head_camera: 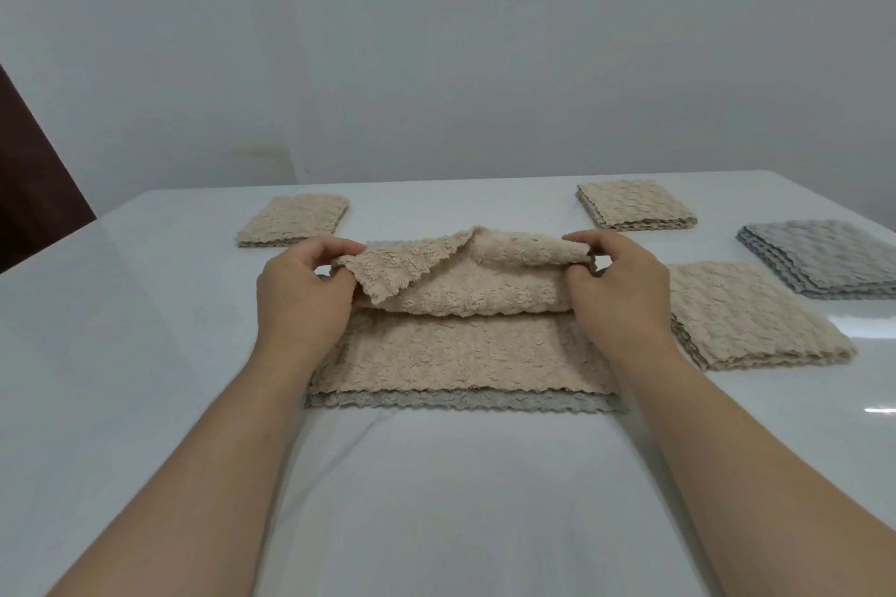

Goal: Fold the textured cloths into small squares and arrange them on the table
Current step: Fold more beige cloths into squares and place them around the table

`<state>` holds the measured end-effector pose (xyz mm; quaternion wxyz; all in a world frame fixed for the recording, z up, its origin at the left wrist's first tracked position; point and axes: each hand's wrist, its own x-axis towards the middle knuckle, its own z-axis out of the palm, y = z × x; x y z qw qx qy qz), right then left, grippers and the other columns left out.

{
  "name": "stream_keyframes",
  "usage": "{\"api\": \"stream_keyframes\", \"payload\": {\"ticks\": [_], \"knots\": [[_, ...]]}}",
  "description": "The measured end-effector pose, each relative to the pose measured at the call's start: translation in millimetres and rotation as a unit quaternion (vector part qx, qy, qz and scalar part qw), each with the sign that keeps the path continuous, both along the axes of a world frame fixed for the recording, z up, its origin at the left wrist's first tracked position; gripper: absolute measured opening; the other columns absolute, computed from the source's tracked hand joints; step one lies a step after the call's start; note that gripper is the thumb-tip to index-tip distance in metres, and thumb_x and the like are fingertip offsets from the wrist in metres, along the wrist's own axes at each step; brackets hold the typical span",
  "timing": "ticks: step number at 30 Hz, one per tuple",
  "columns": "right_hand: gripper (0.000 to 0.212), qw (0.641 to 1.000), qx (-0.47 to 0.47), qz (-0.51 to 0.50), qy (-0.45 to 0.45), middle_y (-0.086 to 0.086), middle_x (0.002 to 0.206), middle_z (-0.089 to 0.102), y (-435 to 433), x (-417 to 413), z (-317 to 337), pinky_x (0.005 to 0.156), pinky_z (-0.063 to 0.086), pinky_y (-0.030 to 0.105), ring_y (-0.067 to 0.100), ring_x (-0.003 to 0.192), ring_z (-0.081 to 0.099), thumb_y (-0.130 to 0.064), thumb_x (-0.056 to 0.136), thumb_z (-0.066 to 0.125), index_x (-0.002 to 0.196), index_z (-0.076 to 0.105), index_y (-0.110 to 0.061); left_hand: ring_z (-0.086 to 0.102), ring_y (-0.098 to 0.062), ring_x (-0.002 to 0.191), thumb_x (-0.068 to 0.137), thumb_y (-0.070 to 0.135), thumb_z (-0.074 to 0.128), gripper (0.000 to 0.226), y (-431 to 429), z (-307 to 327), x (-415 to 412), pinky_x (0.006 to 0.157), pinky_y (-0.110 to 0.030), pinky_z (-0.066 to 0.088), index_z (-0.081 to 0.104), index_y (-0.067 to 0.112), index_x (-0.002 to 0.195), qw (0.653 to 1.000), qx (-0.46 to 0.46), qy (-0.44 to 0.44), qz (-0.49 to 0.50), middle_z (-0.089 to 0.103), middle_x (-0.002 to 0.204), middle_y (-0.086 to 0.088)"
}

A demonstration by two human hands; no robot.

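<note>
**Half-fold of beige cloth: far edge lifted**

Position: the beige textured cloth (pixel 456 354) lies directly on the grey cloth (pixel 460 404). The grey cloth's scalloped near edge shows just past it on my side. Both are on the white table (pixel 145 354).

Hands: my left hand (pixel 303 291) pinches the beige cloth's far left corner between thumb and curled fingers. My right hand (pixel 625 291) pinches the far right corner the same way.

Orientation: the long axis runs left to right across me. The lifted far edge sags mid-span and curls over toward me, and the near half lies flat.

Method (my judgement):
- Bring both corners down level onto the near corners.
- Keep light tension between the hands to take out the sag.
- Lift only the beige layer.
- Match the edges before letting go, then press the crease.

Around the grey cloth:
- Folded beige square (pixel 293 219): beyond its far left corner.
- Second beige square (pixel 635 205): beyond its far right corner.
- Folded beige cloth (pixel 751 315): just to its right.
- Folded grey square (pixel 824 255): further right.
</note>
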<state>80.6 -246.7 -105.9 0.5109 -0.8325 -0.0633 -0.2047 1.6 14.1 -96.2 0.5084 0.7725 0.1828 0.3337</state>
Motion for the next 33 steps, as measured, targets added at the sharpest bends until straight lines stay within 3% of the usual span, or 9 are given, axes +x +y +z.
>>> {"api": "stream_keyframes", "payload": {"ticks": [5,8,10,14,19,23,26,29,33], "knots": [[0.049,0.999,0.04,0.022,0.025,-0.015,0.105,0.064,0,0,1,0.067,0.049,0.024,0.011,0.079,0.066,-0.002,0.086,0.055,0.122,0.059,-0.034,0.074,-0.024,0.094,0.092,-0.01,0.052,0.041,-2,0,4,0.078,-0.037,0.063,0.069,0.027,0.091,0.994,-0.098,-0.019,-0.05,0.072,0.105,-0.002],[0.057,0.998,0.013,0.04,0.042,-0.005,0.119,0.065,-1,4,-2,0.084,0.054,0.032,0.019,0.098,0.065,-0.004,0.084,0.056,0.135,0.056,-0.031,0.075,-0.02,0.096,0.091,-0.014,0.041,0.054,0,-1,3,0.089,-0.043,0.061,0.076,0.028,0.095,0.989,-0.125,-0.002,-0.083,0.072,0.111,-0.007],[0.048,0.998,-0.017,0.045,0.046,-0.003,0.111,0.069,-1,4,-2,0.084,0.052,0.033,0.022,0.101,0.065,-0.007,0.083,0.055,0.125,0.067,-0.028,0.076,-0.022,0.097,0.092,-0.011,0.044,0.053,2,0,4,0.094,-0.049,0.059,0.079,0.028,0.091,0.986,-0.139,0.014,-0.092,0.074,0.112,-0.008],[0.019,0.998,-0.021,0.03,0.05,0.001,0.072,0.065,-1,2,1,0.057,0.043,0.03,0.024,0.07,0.062,-0.005,0.081,0.052,0.08,0.067,-0.017,0.074,-0.027,0.087,0.091,-0.004,0.052,0.036,0,4,2,0.073,-0.037,0.059,0.079,0.02,0.085,0.976,-0.202,0.034,-0.076,0.076,0.098,-0.008],[0.017,0.995,-0.062,0.019,0.07,0.002,0.073,0.064,-6,-4,4,0.055,0.039,0.03,0.019,0.069,0.056,0.0,0.077,0.053,0.078,0.06,-0.015,0.059,-0.016,0.045,0.087,0.004,0.048,0.04,0,7,-2,0.053,-0.03,0.038,0.081,0.027,0.085,0.985,-0.155,0.066,-0.024,0.072,0.084,0.002],[0.02,0.989,-0.112,0.041,0.088,-0.003,0.075,0.064,-6,-11,6,0.055,0.036,0.029,0.016,0.073,0.057,-0.002,0.074,0.051,0.078,0.061,-0.02,0.065,-0.021,0.046,0.087,-0.005,0.038,0.043,-3,11,-4,0.043,-0.024,0.047,0.076,0.016,0.088,0.976,-0.2,0.077,-0.034,0.073,0.073,-0.002],[0.011,0.984,-0.128,0.061,0.106,-0.005,0.074,0.065,-5,-16,9,0.056,0.038,0.03,0.015,0.072,0.059,-0.013,0.079,0.054,0.078,0.062,-0.021,0.072,-0.027,0.056,0.085,-0.006,0.042,0.033,-5,14,-6,0.051,-0.028,0.057,0.072,0.007,0.085,0.965,-0.247,0.081,-0.049,0.073,0.073,-0.012],[0.014,0.985,-0.111,0.064,0.117,-0.005,0.063,0.062,-5,-21,13,0.057,0.038,0.031,0.018,0.064,0.057,-0.027,0.083,0.052,0.073,0.06,-0.02,0.069,-0.024,0.063,0.086,0.009,0.047,0.025,-5,13,-6,0.058,-0.03,0.057,0.071,0.006,0.082,0.957,-0.27,0.095,-0.052,0.076,0.086,-0.013],[0.04,0.989,-0.103,0.045,0.1,-0.001,0.061,0.052,-4,-24,17,0.057,0.038,0.035,0.023,0.063,0.051,-0.045,0.092,0.045,0.065,0.048,-0.016,0.057,-0.015,0.064,0.095,0.045,0.052,0.04,3,13,-4,0.066,-0.032,0.037,0.074,0.013,0.083,0.962,-0.209,0.163,-0.058,0.08,0.094,-0.004]]}}
